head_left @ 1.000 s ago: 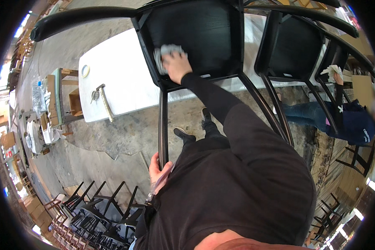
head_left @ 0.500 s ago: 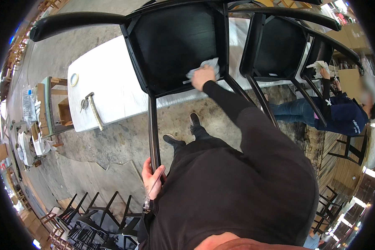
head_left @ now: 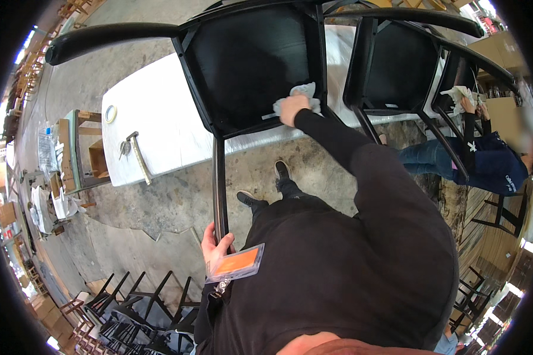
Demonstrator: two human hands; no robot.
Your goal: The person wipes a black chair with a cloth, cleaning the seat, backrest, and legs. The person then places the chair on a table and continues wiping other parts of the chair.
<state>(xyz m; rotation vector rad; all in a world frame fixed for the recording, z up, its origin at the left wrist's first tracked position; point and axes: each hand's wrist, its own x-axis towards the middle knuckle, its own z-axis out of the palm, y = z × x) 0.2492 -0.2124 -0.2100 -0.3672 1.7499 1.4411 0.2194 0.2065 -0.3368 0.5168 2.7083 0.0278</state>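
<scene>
Your right grip (head_left: 294,109) is closed on a pale crumpled cloth (head_left: 304,90), which lies under your fingers and comes out on both sides of them. The cloth is against the black panel (head_left: 249,65) of the nearest chair (head_left: 196,89), in the near right corner of this panel, just beside the frame. Your left grip (head_left: 217,247) is closed around the end of one leg (head_left: 219,183) of the same chair; the thumb is on the right side and the other fingers go round the left. The leg runs from this grip up to the near left corner of the panel, so the left grip is well apart from the cloth.

Now I count. There are three black chairs in the row: the nearest one before you, a second chair (head_left: 400,65) to its right, and a third chair (head_left: 456,74) farther right, partly hidden. On the white-covered tabletop (head_left: 172,139) lie one hammer (head_left: 139,160), with its handle reaching to the near edge, and one roll of tape (head_left: 111,113). A small item touches or nearly touches the hammer head; I cannot tell its kind. One badge (head_left: 238,263) with an orange insert hangs close to your left grip. To the right is one co-worker (head_left: 491,163), who has a second pale cloth (head_left: 458,94) at the third chair.
</scene>
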